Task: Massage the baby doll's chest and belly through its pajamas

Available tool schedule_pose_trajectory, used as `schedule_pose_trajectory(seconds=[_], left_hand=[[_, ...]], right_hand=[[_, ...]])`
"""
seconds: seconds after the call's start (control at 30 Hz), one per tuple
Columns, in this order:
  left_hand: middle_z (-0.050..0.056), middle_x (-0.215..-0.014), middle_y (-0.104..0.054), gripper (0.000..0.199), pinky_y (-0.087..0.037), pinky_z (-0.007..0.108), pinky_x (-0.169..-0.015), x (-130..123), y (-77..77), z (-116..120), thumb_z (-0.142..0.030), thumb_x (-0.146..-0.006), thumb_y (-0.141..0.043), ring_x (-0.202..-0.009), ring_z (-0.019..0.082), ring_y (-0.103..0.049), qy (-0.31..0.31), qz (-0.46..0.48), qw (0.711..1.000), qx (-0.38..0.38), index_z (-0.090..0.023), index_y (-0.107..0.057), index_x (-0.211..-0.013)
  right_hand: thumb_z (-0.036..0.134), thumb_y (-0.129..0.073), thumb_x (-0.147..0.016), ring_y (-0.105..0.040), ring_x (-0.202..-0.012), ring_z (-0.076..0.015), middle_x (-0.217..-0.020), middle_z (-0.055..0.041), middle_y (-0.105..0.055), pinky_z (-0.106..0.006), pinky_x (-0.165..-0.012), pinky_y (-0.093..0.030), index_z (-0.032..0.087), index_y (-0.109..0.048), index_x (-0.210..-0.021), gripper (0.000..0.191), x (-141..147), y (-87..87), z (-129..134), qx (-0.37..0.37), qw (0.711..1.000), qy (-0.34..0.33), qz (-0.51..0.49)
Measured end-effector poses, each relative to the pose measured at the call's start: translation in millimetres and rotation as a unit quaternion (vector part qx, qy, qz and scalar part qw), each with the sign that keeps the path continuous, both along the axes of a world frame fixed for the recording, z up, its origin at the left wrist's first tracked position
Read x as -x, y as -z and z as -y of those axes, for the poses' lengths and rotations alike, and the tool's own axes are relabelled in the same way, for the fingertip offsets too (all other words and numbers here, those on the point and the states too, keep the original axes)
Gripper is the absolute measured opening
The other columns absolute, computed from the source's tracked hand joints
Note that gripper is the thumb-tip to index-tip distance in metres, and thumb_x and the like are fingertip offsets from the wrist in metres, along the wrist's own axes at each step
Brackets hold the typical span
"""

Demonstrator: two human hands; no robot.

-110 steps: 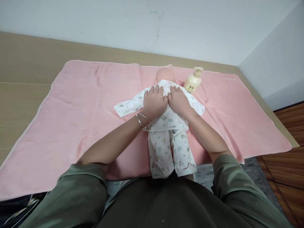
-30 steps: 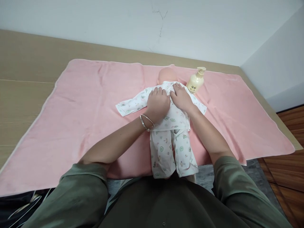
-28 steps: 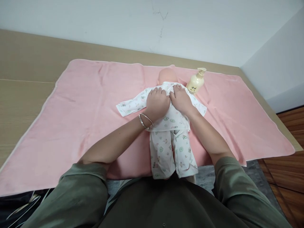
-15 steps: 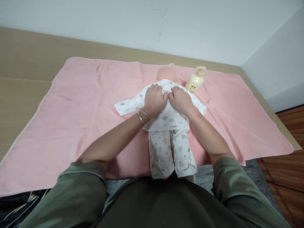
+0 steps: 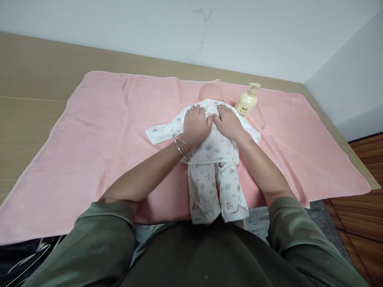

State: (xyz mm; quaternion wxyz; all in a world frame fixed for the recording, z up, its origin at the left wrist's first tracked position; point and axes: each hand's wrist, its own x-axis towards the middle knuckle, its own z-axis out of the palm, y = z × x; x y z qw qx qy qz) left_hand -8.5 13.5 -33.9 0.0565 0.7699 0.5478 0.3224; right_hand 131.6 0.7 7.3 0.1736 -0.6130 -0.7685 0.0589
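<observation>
A baby doll (image 5: 211, 92) lies on a pink blanket (image 5: 125, 115), its head toward the wall. It wears a white printed top (image 5: 215, 149) and matching trousers (image 5: 203, 191); the trouser legs hang over the near edge. My left hand (image 5: 197, 125) rests flat on the upper left of the doll's torso, with bangles at the wrist. On the upper right lies my right hand (image 5: 228, 122), fingers stretched toward the doll's shoulder. Both thumbs point inward and nearly meet. Neither hand grips anything. No face shows on the doll's head from here.
A cream pump bottle (image 5: 247, 101) stands on the blanket just right of the doll's head. Under the blanket is a wooden table (image 5: 32, 59), with a white wall (image 5: 149, 32) behind it. Wooden drawers (image 5: 359, 211) are at the lower right, and a dark bag-like item (image 5: 26, 259) at the lower left.
My right thumb and fingers have shifted very slightly on the doll's upper torso. The whole view has moved a touch; the doll and bottle stay in place.
</observation>
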Motion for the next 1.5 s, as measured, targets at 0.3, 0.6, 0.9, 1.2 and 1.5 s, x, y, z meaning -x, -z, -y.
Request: schedule_pose_trajectory(seconds=[0.3, 0.6, 0.9, 1.2, 1.5], left_hand=[[0.027, -0.142, -0.057, 0.046, -0.036, 0.054, -0.118, -1, -8.9, 6, -0.032, -0.099, -0.04, -0.137, 0.04, -0.05, -0.004, -0.032, 0.999, 0.026, -0.001, -0.056, -0.128], [0.023, -0.129, -0.065, 0.039, -0.042, 0.052, -0.113, 4, -14.6, 5, -0.031, -0.097, -0.041, -0.126, 0.037, -0.057, 0.019, -0.04, 0.999, 0.029, -0.006, -0.061, -0.12], [0.019, -0.13, -0.067, 0.043, -0.043, 0.049, -0.113, 13, -24.0, -4, -0.03, -0.095, -0.043, -0.125, 0.034, -0.059, 0.05, -0.034, 0.996, 0.063, -0.006, -0.061, -0.125], [0.028, -0.137, -0.06, 0.042, -0.039, 0.051, -0.116, -5, -26.2, 33, -0.02, -0.099, -0.036, -0.134, 0.038, -0.053, 0.024, -0.116, 0.993, -0.001, 0.002, -0.058, -0.127], [0.023, -0.128, -0.066, 0.042, -0.045, 0.049, -0.112, 11, -32.1, 6, -0.023, -0.097, -0.036, -0.125, 0.035, -0.059, 0.05, -0.086, 0.993, 0.057, -0.002, -0.062, -0.124]], right_hand=[[0.031, -0.038, -0.097, -0.046, -0.144, -0.0331, -0.151, -0.0225, -0.053, -0.05, -0.124, -0.033, 0.001, -0.052, -0.141, 0.055, -3, 1.5, -3, 0.009, 1.0, -0.006, -0.02], [0.027, -0.037, -0.099, -0.047, -0.142, -0.0341, -0.146, -0.022, -0.057, -0.053, -0.121, -0.034, 0.004, -0.057, -0.135, 0.047, 3, -4.3, 4, 0.013, 1.0, 0.01, -0.009], [0.017, -0.035, -0.098, -0.065, -0.109, -0.0308, -0.109, -0.0189, -0.072, -0.04, -0.095, -0.05, 0.01, -0.067, -0.1, 0.033, 24, -18.6, 37, -0.01, 0.998, 0.039, 0.049], [0.028, -0.037, -0.101, -0.051, -0.137, -0.0331, -0.141, -0.0217, -0.06, -0.051, -0.117, -0.035, 0.006, -0.059, -0.126, 0.04, 3, -7.1, 6, 0.015, 0.999, 0.034, -0.017], [0.029, -0.032, -0.101, -0.069, -0.104, -0.0307, -0.104, -0.0193, -0.074, -0.04, -0.09, -0.051, 0.011, -0.068, -0.1, 0.04, 27, -16.2, 41, -0.032, 0.995, 0.068, 0.068]])
